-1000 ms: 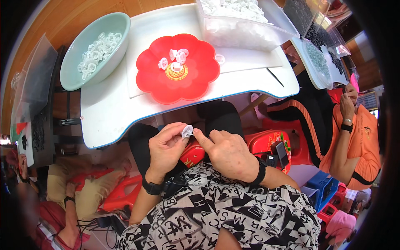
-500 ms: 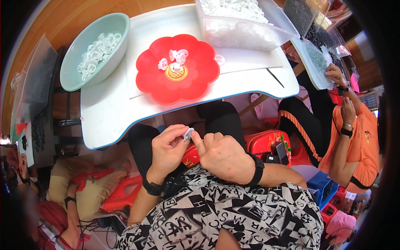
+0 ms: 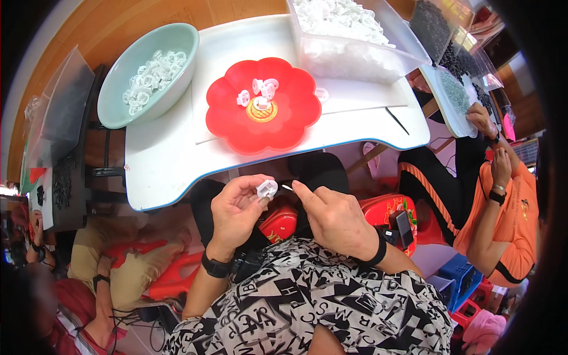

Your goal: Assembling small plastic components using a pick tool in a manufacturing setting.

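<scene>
My left hand (image 3: 232, 212) pinches a small white plastic ring-shaped part (image 3: 267, 189) between thumb and fingers, above my lap. Just to its right, my right hand (image 3: 336, 216) is closed on a thin tool (image 3: 287, 187); only its short, pale tip shows past the fingers. The tip is apart from the white part. On the table in front stands a red flower-shaped bowl (image 3: 225, 127) with several similar white parts (image 3: 265, 89) lying in it. Another white part (image 3: 321, 94) lies at the bowl's right side.
A white table (image 3: 168, 160) with a blue edge stands before me. It bears a pale green bowl (image 3: 112, 97) and a clear bin (image 3: 355, 59), both holding white parts. A thin black stick (image 3: 397, 120) lies at its right. Co-workers sit on both sides; one wears an orange shirt (image 3: 509, 219).
My hands have moved apart, and the right one has drawn back from the white part with the thin tool. The part has turned, showing its ring opening. The whole view has shifted slightly.
</scene>
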